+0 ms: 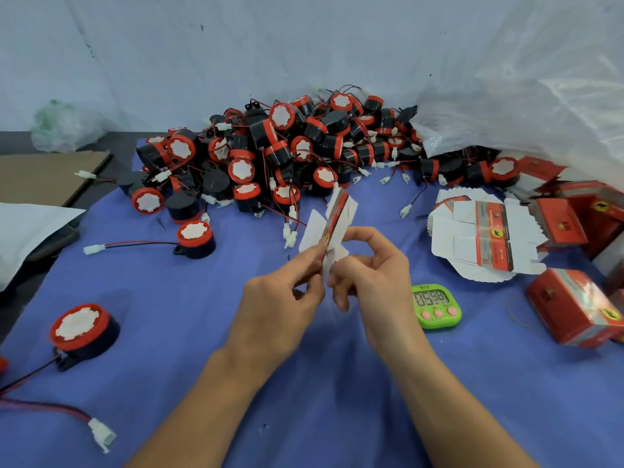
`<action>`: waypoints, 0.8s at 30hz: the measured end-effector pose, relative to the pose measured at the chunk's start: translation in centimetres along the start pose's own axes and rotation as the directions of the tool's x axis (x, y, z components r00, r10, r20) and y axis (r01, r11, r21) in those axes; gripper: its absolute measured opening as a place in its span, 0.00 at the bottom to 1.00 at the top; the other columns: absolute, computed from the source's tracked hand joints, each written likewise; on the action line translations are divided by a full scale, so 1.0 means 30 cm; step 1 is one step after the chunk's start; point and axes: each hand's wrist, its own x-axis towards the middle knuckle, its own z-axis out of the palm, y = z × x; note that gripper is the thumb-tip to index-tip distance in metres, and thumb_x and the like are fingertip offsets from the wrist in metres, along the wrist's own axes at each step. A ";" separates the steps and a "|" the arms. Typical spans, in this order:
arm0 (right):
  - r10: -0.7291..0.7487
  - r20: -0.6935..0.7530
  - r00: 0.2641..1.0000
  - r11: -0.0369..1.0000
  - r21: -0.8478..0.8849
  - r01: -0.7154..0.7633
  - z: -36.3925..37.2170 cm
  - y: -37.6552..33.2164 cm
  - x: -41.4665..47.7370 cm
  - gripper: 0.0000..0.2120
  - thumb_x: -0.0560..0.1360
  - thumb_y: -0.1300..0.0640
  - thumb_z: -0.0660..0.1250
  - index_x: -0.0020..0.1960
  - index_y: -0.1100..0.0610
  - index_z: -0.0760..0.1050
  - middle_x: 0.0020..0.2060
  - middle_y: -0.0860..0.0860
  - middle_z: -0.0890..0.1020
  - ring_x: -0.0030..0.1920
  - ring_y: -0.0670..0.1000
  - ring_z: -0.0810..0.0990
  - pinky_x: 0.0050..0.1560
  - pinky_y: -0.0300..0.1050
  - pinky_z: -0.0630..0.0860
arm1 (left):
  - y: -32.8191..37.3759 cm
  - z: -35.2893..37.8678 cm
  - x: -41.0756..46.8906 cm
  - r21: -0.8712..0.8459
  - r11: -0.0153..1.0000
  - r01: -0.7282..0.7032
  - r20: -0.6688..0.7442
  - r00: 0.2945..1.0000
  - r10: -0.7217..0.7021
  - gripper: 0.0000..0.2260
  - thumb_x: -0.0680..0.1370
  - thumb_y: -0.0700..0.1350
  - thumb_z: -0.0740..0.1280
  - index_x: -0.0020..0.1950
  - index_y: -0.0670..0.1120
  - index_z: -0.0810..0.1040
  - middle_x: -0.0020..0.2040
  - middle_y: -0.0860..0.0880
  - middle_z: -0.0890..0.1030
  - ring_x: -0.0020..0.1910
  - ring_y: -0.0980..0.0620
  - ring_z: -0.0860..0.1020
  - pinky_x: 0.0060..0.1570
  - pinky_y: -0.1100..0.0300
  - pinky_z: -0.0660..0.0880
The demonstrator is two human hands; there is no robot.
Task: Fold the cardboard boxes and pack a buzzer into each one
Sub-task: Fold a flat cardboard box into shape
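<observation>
Mid-fold, by the look of it. Held clear of the desk (152, 298) between both hands: one flattened box (334, 221), seen nearly edge on, red printed face to the left, white flaps splayed out on either side. Lying with its long axis from the fingers up and away toward the buzzer pile (287, 153), tilted a little rightward at the top.

Pinching the lower end from the left: the left hand (280, 295), thumb and fingers closed on the card. Curled round the lower right flaps, close against it: the right hand (374, 275). Impossible to tell which flap sits under that thumb. Gripped at the near end only, then, with the far end free.

Probably next: squeezing the flat sleeve open across its short width, then tucking the bottom flaps.

For filling, the nearest loose buzzer (196, 238) off to the left of the box, cable trailing leftward, so closer to the left hand than the right. Well to the right, more flat blanks (483, 238) in a stack and finished red boxes (574, 305). Near the right hand, a green timer (437, 305).
</observation>
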 end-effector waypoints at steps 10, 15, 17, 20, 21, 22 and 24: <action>-0.307 0.079 0.948 0.738 -0.609 0.290 -0.046 0.038 -0.003 0.11 0.71 0.50 0.75 0.50 0.45 0.75 0.31 0.46 0.80 0.30 0.48 0.77 0.31 0.30 0.69 | -0.008 -0.024 0.009 -0.082 0.992 0.098 0.056 0.994 -0.093 0.21 0.72 0.50 0.71 0.63 0.67 0.79 0.47 0.72 0.83 0.43 0.65 0.84 0.45 0.73 0.78; -0.319 0.069 0.945 0.739 -0.607 0.293 -0.058 0.049 0.011 0.13 0.71 0.42 0.72 0.49 0.48 0.76 0.31 0.46 0.79 0.30 0.48 0.75 0.30 0.31 0.68 | -0.017 -0.024 0.023 -0.051 0.990 0.134 0.005 0.991 -0.134 0.15 0.74 0.47 0.77 0.53 0.67 0.83 0.41 0.69 0.84 0.41 0.64 0.84 0.42 0.69 0.79; -0.319 0.074 0.945 0.749 -0.591 0.299 -0.060 0.050 0.014 0.10 0.72 0.46 0.75 0.48 0.48 0.76 0.30 0.47 0.77 0.28 0.47 0.72 0.29 0.31 0.67 | -0.020 -0.024 0.019 -0.017 0.992 0.128 -0.049 0.990 -0.129 0.09 0.75 0.48 0.75 0.51 0.62 0.86 0.41 0.67 0.85 0.39 0.62 0.84 0.40 0.64 0.79; -0.318 0.087 0.944 0.732 -0.610 0.303 -0.061 0.054 0.010 0.10 0.73 0.50 0.76 0.47 0.47 0.75 0.30 0.47 0.76 0.29 0.49 0.72 0.30 0.32 0.68 | -0.018 -0.023 0.016 0.000 0.995 0.104 -0.109 0.989 -0.103 0.04 0.76 0.50 0.73 0.48 0.57 0.87 0.38 0.62 0.84 0.36 0.55 0.82 0.33 0.60 0.76; -0.327 0.102 0.939 0.711 -0.628 0.316 -0.061 0.054 0.007 0.11 0.73 0.49 0.76 0.47 0.46 0.74 0.31 0.47 0.76 0.30 0.49 0.73 0.30 0.33 0.69 | -0.014 -0.024 0.020 -0.009 0.993 0.116 -0.126 0.985 -0.116 0.04 0.75 0.52 0.72 0.48 0.58 0.85 0.37 0.62 0.84 0.35 0.54 0.82 0.33 0.60 0.76; -0.332 0.127 0.935 0.686 -0.647 0.332 -0.060 0.052 0.004 0.12 0.72 0.47 0.74 0.48 0.46 0.72 0.32 0.46 0.76 0.31 0.50 0.74 0.31 0.34 0.70 | -0.009 -0.026 0.024 -0.028 0.990 0.140 -0.143 0.979 -0.143 0.05 0.73 0.53 0.71 0.49 0.61 0.83 0.36 0.62 0.83 0.35 0.54 0.82 0.33 0.60 0.76; -0.312 0.185 0.932 0.620 -0.704 0.347 -0.061 0.047 0.000 0.15 0.70 0.44 0.72 0.51 0.44 0.70 0.35 0.45 0.77 0.33 0.50 0.76 0.33 0.37 0.74 | -0.009 -0.032 0.031 -0.074 0.979 0.192 -0.173 0.964 -0.202 0.08 0.71 0.52 0.70 0.47 0.65 0.81 0.34 0.63 0.83 0.35 0.57 0.82 0.35 0.62 0.77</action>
